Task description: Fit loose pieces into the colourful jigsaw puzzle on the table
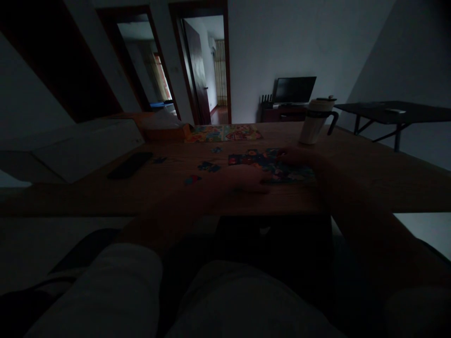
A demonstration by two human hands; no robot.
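The scene is very dark. A partly joined colourful jigsaw puzzle (271, 165) lies on the wooden table (369, 178). My left hand (243, 180) rests on the table at the puzzle's near left corner, fingers curled and touching its edge. My right hand (299, 156) lies on the puzzle's far right part, fingers pointing left. Whether either hand grips a piece is hidden by the dark. Several loose pieces (207, 166) lie to the left of the puzzle.
A colourful picture sheet (223, 133) lies at the table's far side. A white lidded mug (315, 121) stands at the right. A dark phone (130, 165), a white sheet (88, 149) and a tissue box (164, 126) are at the left. Behind are doorways and a monitor (294, 90).
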